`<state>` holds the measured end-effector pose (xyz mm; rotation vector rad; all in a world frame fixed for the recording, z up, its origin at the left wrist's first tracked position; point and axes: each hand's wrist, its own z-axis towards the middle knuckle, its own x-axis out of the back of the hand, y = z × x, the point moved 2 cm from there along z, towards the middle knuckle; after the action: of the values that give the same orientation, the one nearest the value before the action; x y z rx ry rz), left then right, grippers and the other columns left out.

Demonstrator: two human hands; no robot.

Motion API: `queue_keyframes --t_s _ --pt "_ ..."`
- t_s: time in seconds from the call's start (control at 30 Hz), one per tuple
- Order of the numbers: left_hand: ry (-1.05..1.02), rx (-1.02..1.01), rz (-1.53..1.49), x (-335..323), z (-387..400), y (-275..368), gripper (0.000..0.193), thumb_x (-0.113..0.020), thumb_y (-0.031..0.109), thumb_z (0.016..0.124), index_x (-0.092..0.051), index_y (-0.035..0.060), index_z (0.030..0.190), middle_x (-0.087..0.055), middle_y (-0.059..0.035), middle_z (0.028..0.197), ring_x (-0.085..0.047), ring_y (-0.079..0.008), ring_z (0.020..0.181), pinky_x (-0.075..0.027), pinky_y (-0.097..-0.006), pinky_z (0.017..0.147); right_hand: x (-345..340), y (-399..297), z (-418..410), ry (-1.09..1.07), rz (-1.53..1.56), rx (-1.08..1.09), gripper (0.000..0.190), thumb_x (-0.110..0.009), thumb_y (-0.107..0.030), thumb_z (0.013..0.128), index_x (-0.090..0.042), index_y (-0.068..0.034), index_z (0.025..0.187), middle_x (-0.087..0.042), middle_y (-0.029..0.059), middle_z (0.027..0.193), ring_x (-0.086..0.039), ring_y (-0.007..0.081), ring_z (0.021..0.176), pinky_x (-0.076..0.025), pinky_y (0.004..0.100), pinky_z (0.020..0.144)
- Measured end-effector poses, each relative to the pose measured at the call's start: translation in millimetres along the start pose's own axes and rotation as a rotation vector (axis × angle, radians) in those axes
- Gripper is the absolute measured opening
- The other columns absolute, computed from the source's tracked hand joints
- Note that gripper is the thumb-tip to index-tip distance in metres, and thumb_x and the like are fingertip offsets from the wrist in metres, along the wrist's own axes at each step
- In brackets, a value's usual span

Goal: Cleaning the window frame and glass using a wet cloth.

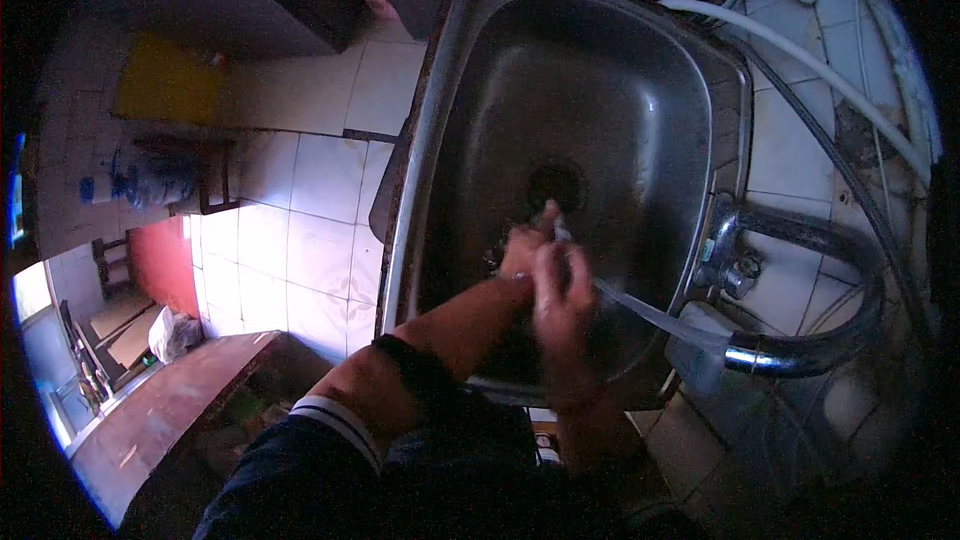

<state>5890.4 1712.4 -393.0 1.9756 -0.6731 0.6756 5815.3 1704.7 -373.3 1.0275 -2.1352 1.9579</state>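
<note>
Both my hands meet low in a stainless-steel sink [592, 112], just in front of its dark drain [556, 186]. My left hand [523, 249] reaches in from the lower left, with a dark band around that forearm. My right hand [561, 286] lies against it, fingers bent. Blur hides the fingers, so whether anything is between them cannot be told. A stream of water [645, 313] runs from the curved chrome faucet [780, 355] on the right and meets my right hand. Droplets splash beside my left hand.
A white hose [795, 52] and a dark hose [814, 124] cross the tiles right of the sink. Left lies a brightly lit tiled floor [300, 240]. Farther left are a yellow object [166, 79], a red panel [163, 262] and a plastic bag [172, 336].
</note>
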Motion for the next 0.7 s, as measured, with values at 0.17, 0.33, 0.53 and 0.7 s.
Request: queue_keyframes --t_s 0.17,0.33,0.53,0.7 --pt "-0.095 0.065 -0.140 -29.1 7.3 2.4 0.023 -0.047 0.012 0.080 -0.053 0.0011 0.099 -0.059 -0.0152 0.094 -0.059 -0.0286 0.082 -0.043 -0.0395 0.076 19.3 18.0 55.3 -0.075 0.090 -0.454 0.035 -0.062 -0.028 0.080 -0.052 0.000 0.099 -0.060 0.0143 0.090 -0.058 0.0276 0.083 -0.045 0.0356 0.075" --pt "-0.416 0.010 0.110 10.7 2.9 8.3 0.031 -0.049 0.020 0.082 -0.050 0.0015 0.107 -0.054 -0.0147 0.108 -0.053 -0.0273 0.100 -0.040 -0.0409 0.085 5.2 -0.2 12.8 -0.040 -0.114 -0.037 0.028 -0.051 -0.027 0.087 -0.052 -0.004 0.102 -0.059 0.0132 0.086 -0.057 0.0211 0.081 -0.045 0.0334 0.074" --pt "-0.182 0.743 -1.858 -9.9 1.5 -17.5 0.045 -0.040 0.039 0.090 -0.049 0.0033 0.116 -0.055 -0.0111 0.114 -0.050 -0.0254 0.105 -0.036 -0.0387 0.093 35.6 33.5 58.4 0.188 0.200 -0.336 0.052 -0.054 -0.038 0.084 -0.044 0.001 0.118 -0.050 0.0149 0.115 -0.048 0.0227 0.106 -0.037 0.0362 0.091" --pt "-0.454 0.407 -1.630 33.8 -5.3 -12.3 0.044 -0.050 0.031 0.083 -0.047 0.0037 0.118 -0.053 -0.0136 0.116 -0.049 -0.0263 0.108 -0.036 -0.0377 0.093 40.2 44.5 10.0 -0.285 0.262 -0.322 0.053 -0.053 -0.037 0.085 -0.042 -0.001 0.121 -0.046 0.0129 0.120 -0.045 0.0219 0.110 -0.036 0.0398 0.093"
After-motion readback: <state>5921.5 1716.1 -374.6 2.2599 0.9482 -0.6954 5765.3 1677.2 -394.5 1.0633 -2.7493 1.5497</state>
